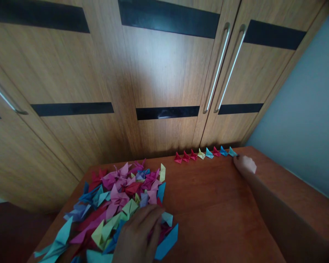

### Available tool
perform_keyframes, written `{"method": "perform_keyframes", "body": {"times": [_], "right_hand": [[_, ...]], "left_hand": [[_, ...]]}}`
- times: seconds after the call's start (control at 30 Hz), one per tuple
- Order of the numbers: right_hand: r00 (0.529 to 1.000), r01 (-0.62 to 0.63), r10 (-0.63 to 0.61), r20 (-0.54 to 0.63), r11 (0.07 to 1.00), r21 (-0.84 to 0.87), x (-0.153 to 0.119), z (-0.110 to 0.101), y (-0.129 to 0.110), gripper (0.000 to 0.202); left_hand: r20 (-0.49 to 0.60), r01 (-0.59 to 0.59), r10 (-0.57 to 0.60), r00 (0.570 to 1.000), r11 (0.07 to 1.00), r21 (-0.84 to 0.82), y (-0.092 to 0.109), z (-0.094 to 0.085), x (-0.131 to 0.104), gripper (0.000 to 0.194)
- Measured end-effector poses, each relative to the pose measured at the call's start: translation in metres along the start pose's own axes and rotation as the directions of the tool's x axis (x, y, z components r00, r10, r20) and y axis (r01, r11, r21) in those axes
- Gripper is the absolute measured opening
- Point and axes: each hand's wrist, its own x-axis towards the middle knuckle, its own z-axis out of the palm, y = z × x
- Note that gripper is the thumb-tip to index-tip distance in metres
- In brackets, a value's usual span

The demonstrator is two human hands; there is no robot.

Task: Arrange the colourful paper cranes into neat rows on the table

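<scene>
A heap of folded paper pieces (117, 197) in pink, red, blue, green and yellow covers the left part of the reddish-brown table (208, 208). My left hand (139, 233) lies over the front right of this heap, its fingers bent down among the pieces; what the fingertips hold, if anything, is hidden. Along the table's back edge runs a row of several small folded papers, red, yellow, light blue and blue. At the row's right end my right hand (244, 163) pinches the last piece, a light blue paper boat (231, 152).
A wooden cabinet (164, 80) with dark bands and metal handles stands right behind the table. A pale wall (298, 135) rises on the right. One blue folded piece (167, 243) sticks out at the heap's front right.
</scene>
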Motion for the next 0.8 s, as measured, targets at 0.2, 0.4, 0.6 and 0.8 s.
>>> {"method": "perform_keyframes", "body": {"times": [0.2, 0.4, 0.6, 0.8], "right_hand": [[1.0, 0.023, -0.022, 0.008, 0.999, -0.023, 0.013, 0.004, -0.003, 0.041], [1.0, 0.025, -0.025, 0.011, 0.999, -0.023, 0.015, 0.004, -0.001, 0.044], [1.0, 0.021, -0.02, 0.011, 1.0, -0.014, 0.013, 0.004, -0.002, 0.044], [0.999, 0.034, -0.034, -0.014, 0.998, 0.047, 0.015, 0.006, 0.002, 0.043]], "left_hand": [[-0.008, -0.018, 0.019, 1.0, 0.999, 0.036, 0.0, -0.003, 0.003, 0.024], [0.002, -0.03, 0.03, 1.0, 0.999, 0.019, 0.003, -0.008, 0.003, 0.024], [0.014, -0.028, 0.027, 1.0, 0.999, 0.027, 0.004, -0.011, 0.004, 0.024], [0.01, 0.007, -0.007, 1.0, 1.0, 0.01, 0.002, -0.006, 0.002, 0.023]]}}
